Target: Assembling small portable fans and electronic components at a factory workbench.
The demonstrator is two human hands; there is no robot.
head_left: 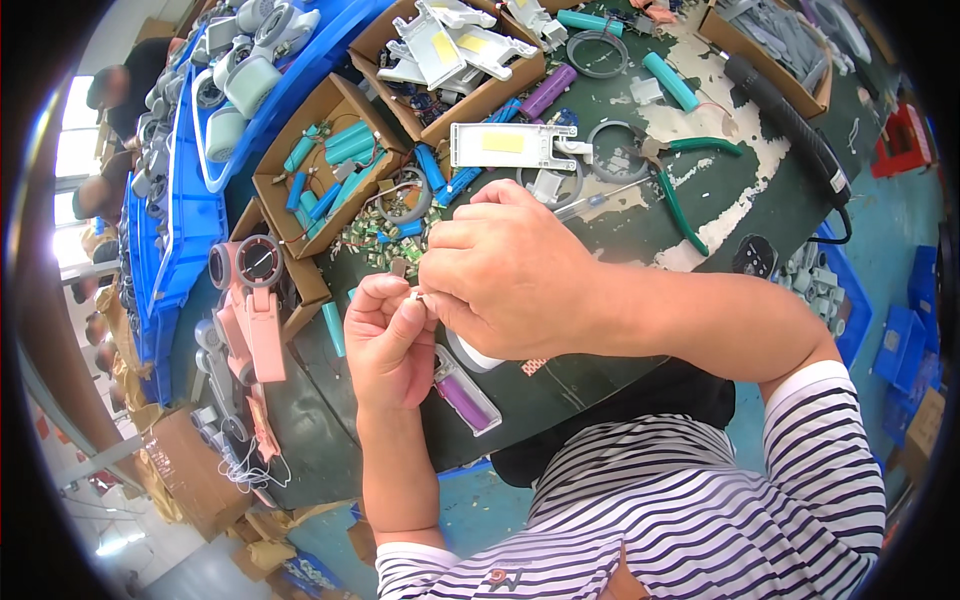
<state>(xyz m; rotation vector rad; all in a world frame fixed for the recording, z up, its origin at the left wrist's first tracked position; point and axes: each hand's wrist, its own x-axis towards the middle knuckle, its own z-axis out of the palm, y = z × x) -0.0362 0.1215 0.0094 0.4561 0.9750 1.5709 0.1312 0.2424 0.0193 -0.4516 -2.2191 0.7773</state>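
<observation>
My left hand (385,345) is closed in a pinch, thumb against fingers, on a tiny pale part whose kind I cannot make out. The fingers of my right hand (505,270) are also closed and meet the left fingertips at that part; its palm side is hidden. A small grey-brown piece (398,268) shows just above the left fingers. Below the hands lies an open white casing (487,415) with a purple battery cell (460,395) in it. Part of a white round piece (470,354) shows under my right hand. Beyond the right hand lies a white casing part with a yellow label (515,146).
Green-handled pliers (683,190) and a black corded tool (785,125) lie at the right. Cardboard boxes with teal cells (350,143) and white casings (435,50) stand at the back. Pink handheld fans (250,330) lie left, beside a blue bin (180,270).
</observation>
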